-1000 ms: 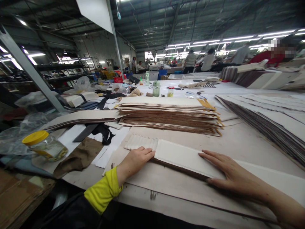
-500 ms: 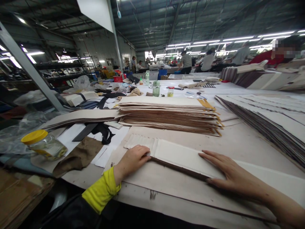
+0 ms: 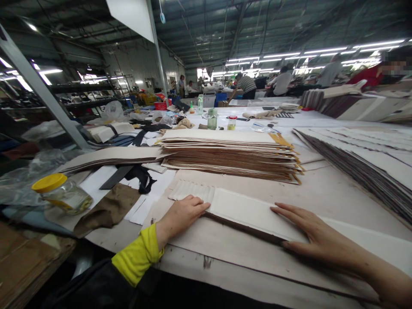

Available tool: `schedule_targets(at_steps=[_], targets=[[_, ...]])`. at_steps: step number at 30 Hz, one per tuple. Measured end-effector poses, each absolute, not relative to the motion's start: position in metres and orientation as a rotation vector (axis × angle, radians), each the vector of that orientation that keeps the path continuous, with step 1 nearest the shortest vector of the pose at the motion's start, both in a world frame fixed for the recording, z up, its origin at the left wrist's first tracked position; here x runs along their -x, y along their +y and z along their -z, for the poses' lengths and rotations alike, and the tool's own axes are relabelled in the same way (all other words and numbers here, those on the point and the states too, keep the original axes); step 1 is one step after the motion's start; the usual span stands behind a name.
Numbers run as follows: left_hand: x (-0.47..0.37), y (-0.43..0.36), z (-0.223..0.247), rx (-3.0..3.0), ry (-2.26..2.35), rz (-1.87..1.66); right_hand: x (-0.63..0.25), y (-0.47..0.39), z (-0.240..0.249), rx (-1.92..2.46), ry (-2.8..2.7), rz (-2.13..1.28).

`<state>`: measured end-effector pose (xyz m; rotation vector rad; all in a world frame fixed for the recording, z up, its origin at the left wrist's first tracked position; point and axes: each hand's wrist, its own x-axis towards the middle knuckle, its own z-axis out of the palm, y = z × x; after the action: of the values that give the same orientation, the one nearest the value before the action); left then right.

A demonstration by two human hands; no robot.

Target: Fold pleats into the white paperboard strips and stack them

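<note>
A long white fabric strip (image 3: 244, 209) with a brown underside lies slantwise on the table before me. Narrow pleats (image 3: 193, 190) run across its left end. At the front edge beside the pleats is my left hand (image 3: 183, 214), its fingers close together and pressed on the strip; the fingertips' underside is hidden. My right hand (image 3: 313, 234) rests farther right with fingers stretched and spread on the white top, the thumb along the front edge. Just behind the strip sits a thick stack of cream, brown-backed strips (image 3: 225, 150) with yellow ends at the right.
On the left are a yellow-lidded jar (image 3: 62, 193), a brown fabric scrap (image 3: 109, 209) and black scraps (image 3: 141, 178). Another stack of layered panels (image 3: 357, 163) fills the right side. Bottles and a small red-lidded jar (image 3: 231, 123) stand farther back. Other people work in the distance.
My left fingers have slid slightly right along the strip's edge, and its index finger is straighter. More of the pleats show. My right hand stays on the strip.
</note>
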<state>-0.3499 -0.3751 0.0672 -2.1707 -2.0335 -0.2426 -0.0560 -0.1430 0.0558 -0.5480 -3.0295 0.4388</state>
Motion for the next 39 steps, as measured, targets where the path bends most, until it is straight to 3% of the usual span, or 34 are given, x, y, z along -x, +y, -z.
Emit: schedule_targets(at_steps=[12, 22, 39], targets=[[0.350, -0.374, -0.067, 2.153, -2.099, 0.300, 0.054, -0.138, -0.052, 0.527, -3.034, -0.410], [0.359, -0.377, -0.058, 2.222, -1.838, 0.234, 0.055, -0.142, -0.055, 0.551, -3.025, -0.409], [0.354, -0.380, -0.062, 2.190, -2.055, 0.326, 0.060, -0.145, -0.055, 0.541, -3.039, -0.399]])
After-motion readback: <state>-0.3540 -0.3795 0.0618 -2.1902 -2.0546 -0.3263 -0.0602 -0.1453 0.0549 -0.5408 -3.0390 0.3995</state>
